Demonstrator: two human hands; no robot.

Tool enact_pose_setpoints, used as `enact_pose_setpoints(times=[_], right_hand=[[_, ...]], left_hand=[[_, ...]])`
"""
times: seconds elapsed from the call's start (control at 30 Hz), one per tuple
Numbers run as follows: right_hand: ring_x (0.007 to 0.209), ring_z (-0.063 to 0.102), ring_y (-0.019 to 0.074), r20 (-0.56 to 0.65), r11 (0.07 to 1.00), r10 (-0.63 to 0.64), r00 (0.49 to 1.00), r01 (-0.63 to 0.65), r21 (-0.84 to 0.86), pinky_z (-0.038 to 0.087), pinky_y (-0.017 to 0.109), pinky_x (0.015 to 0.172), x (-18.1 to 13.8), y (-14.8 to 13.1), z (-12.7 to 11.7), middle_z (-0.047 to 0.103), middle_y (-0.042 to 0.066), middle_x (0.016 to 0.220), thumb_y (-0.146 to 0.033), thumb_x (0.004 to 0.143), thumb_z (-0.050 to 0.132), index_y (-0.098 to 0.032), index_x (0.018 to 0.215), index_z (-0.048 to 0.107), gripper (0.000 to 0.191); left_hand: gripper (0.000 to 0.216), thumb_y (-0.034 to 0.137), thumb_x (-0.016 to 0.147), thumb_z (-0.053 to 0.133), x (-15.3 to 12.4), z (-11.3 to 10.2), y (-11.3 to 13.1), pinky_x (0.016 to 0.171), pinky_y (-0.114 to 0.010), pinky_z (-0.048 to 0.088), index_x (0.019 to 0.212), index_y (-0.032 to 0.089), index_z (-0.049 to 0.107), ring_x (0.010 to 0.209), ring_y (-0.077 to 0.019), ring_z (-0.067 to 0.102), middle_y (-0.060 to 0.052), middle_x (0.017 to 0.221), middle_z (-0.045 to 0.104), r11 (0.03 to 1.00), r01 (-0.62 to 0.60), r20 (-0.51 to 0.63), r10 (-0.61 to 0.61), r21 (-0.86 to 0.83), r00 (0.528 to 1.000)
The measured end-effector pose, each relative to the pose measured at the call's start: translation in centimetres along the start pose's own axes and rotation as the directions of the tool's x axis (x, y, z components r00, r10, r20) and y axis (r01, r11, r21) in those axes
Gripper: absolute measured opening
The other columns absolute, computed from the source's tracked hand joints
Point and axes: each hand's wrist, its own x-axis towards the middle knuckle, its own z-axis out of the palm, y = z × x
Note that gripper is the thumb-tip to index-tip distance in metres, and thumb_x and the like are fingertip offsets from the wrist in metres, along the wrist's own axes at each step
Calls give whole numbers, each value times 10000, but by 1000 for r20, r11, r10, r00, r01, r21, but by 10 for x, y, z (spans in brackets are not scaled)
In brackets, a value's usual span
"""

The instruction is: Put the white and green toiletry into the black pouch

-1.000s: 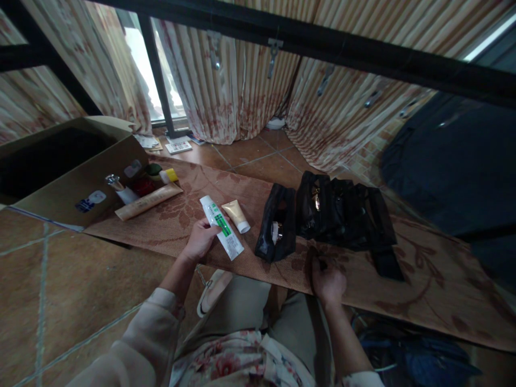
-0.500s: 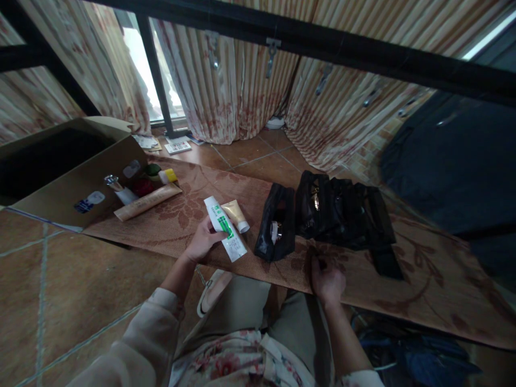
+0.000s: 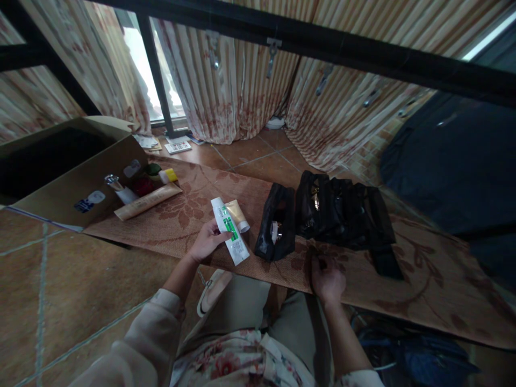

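Note:
My left hand (image 3: 207, 240) grips a white squeeze tube (image 3: 230, 231) with green print, thumb on top, above the cloth. Partly behind it lies a small gold tube (image 3: 238, 215) with a white cap. To the right of both stands a black mesh pouch (image 3: 277, 223) with a white-and-gold item showing inside. My right hand (image 3: 329, 278) rests at the near edge of the cloth, below the black pouch row (image 3: 344, 212). Its fingers are curled closed in shadow, and whatever they hold, if anything, is hidden.
A cardboard box (image 3: 76, 183) stands open at the left. Beside it lie a long beige tube (image 3: 148, 202), a yellow-capped bottle (image 3: 167, 176) and other cosmetics. A patterned brown cloth (image 3: 193, 177) covers the bench. A dark bar (image 3: 258, 32) crosses above, with curtains (image 3: 237, 91) behind.
My left hand has shifted slightly right with the white tube, which covers more of the gold tube. My right hand has stayed put.

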Motion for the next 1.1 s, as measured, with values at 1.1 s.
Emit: enact_pose_setpoints(times=[1.1], right_hand=[[665, 529, 169, 11, 1000, 0, 1000, 0, -8, 295, 262, 599, 0, 1, 1, 646, 74, 775, -426, 877, 445, -156, 882, 674, 354]], left_hand=[[262, 375, 731, 705, 6, -8, -11, 574, -243, 461, 847, 141, 683, 600, -145, 596, -23, 727, 690, 997, 38, -8, -39, -70, 999]])
